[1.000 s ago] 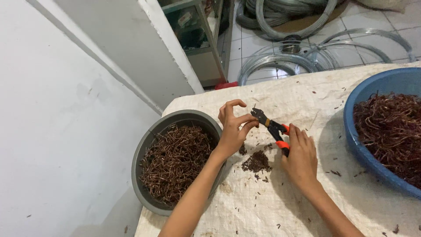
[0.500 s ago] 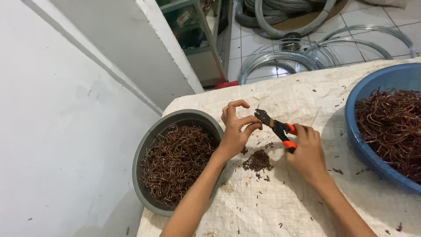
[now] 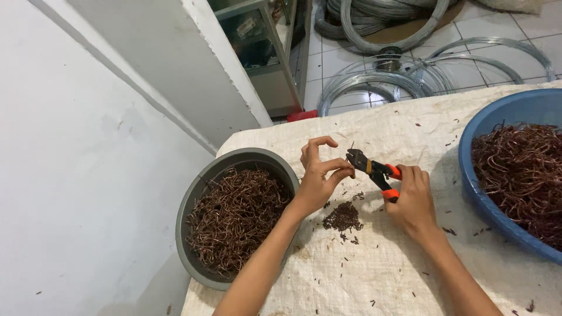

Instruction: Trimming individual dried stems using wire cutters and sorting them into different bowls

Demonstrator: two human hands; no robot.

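Right hand clamped on orange-handled pliers, left hand pinching a short wire piece at their tip, above a pile of cut bits between grey bowl and blue basin.

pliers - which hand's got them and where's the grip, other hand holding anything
Right hand grips the pliers by their orange handles. Left hand pinches a small wire piece at the jaws.

Cutting wire at the table
Right hand grips pliers (orange handles); left hand pinches a wire piece at their tip.
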